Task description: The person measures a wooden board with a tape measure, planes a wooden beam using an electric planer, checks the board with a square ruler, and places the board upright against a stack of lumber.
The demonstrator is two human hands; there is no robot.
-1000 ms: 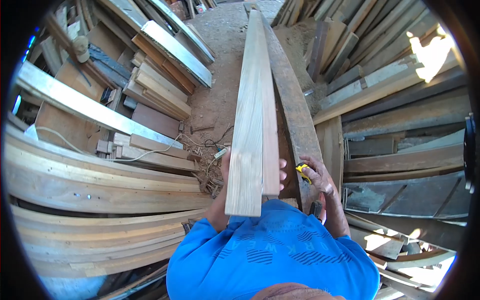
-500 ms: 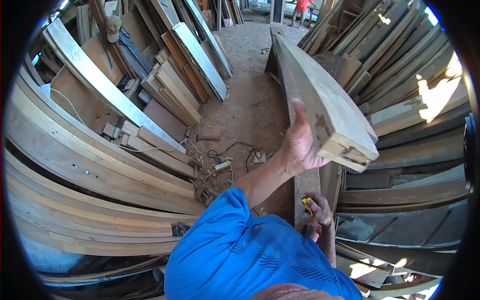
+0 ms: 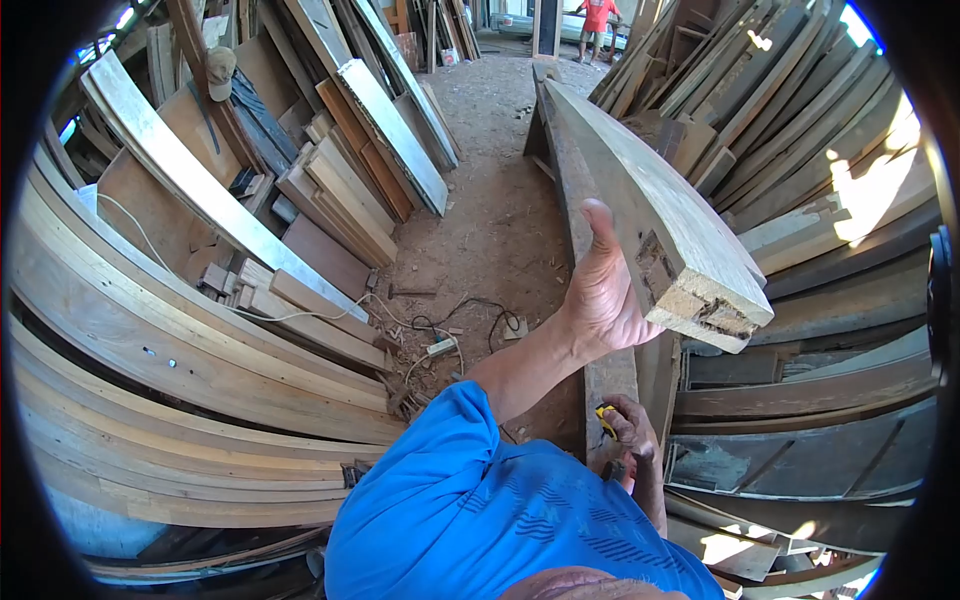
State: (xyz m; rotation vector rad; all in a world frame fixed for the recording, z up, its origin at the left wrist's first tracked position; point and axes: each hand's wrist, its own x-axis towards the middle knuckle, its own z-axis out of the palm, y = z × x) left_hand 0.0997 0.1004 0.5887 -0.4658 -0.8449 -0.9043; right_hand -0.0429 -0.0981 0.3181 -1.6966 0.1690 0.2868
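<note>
My left hand (image 3: 603, 300) holds the near end of a thick wooden plank (image 3: 655, 190), its thumb pointing up along the plank's side and its fingers underneath. The plank's end face is rough with a dark hollow, and a recess shows on its side close to my thumb. Lower down, near my shirt, my right hand (image 3: 633, 425) is closed around a small yellow and black tape measure (image 3: 605, 418). A red and black object (image 3: 620, 470) shows just below that hand; its kind and whether I grip it are unclear. Beneath both hands runs a narrow board (image 3: 612, 375).
Stacked long boards (image 3: 200, 370) line the left, and more planks (image 3: 800, 130) lean on the right. A power strip (image 3: 440, 347) with cables lies on the dirt floor (image 3: 470, 190) among wood scraps. A person in a red shirt (image 3: 598, 15) stands far back.
The plank's near end has shifted slightly right and turned, so the recess on its side shows more. My left hand keeps its hold. The far person appears more fully as the view tilts up.
</note>
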